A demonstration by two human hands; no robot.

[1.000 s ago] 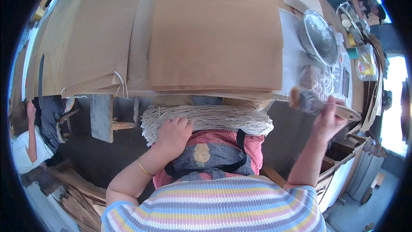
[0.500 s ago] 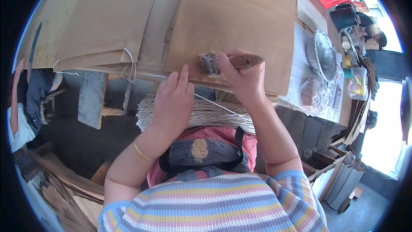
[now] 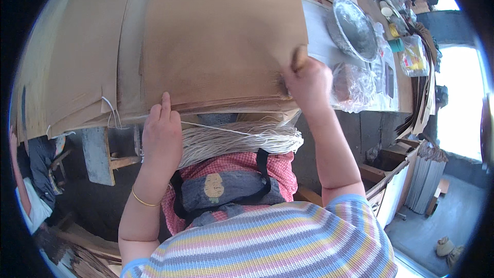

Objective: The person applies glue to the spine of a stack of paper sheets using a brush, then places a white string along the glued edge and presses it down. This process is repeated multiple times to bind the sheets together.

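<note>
Apparently mid-way: right hand [image 3: 307, 83] clamps a wooden-handled brush [image 3: 297, 57] at the veneer sheet [image 3: 216, 36] edge; left hand [image 3: 162, 131], fingers together, presses near the string bundle [image 3: 242, 141]; stack remains unbound.

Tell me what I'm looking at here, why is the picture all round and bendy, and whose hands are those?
The picture comes from a small camera worn on a person's head, looking down at their own hands. Its wide lens bends straight edges near the rim, so everything looks round.

The left hand rests its fingers on the near edge of a stack of thin brown wood sheets lying on a table. The right hand grips a wooden-handled tool, maybe a brush, and presses it on the top sheet.

Under the sheets' edge, by the person's lap, lies a bundle of pale strings. One thin string runs from the left hand toward the bundle.

To the right sit a metal bowl and a clear plastic bag.
</note>
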